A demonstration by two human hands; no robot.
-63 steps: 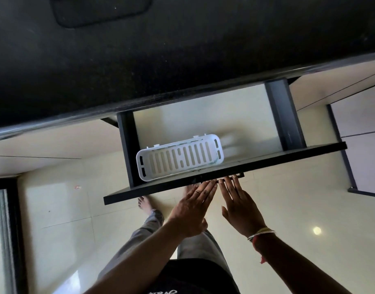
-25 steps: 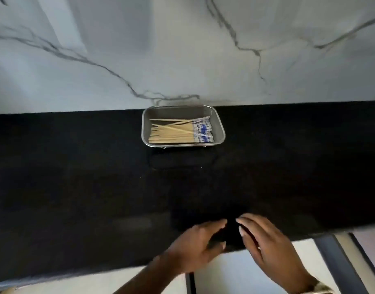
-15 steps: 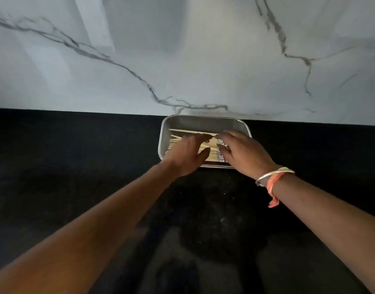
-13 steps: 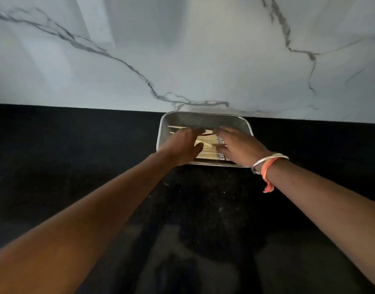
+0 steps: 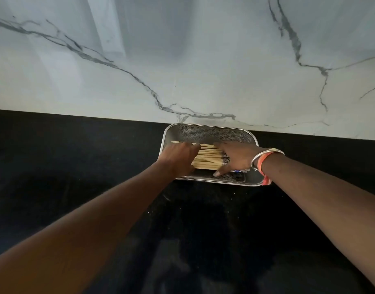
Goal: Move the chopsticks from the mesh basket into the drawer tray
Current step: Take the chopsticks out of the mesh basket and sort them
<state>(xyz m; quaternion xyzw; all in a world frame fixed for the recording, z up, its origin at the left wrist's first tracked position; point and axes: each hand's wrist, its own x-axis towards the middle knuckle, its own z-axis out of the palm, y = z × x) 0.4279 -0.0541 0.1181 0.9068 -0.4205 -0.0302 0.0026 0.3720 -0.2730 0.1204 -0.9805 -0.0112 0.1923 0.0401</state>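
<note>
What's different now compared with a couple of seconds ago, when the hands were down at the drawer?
Both hands left the drawer front and reached across the black counter into the mesh basket. The left hand and right hand now close round the two ends of the chopsticks, gathering them. The basket stays by the wall; the chopsticks are not lifted yet.

Two bare forearms, no sleeves in view. Left hand (image 5: 178, 159) and its wrist unadorned. Right hand (image 5: 235, 159) w/ thin silver bangle (image 5: 259, 158) at wrist, plus orange thread band (image 5: 260, 164) just nearer along the arm (frayed tail (image 5: 266, 181) hanging off the near side). No rings or nail detail discernible.
</note>
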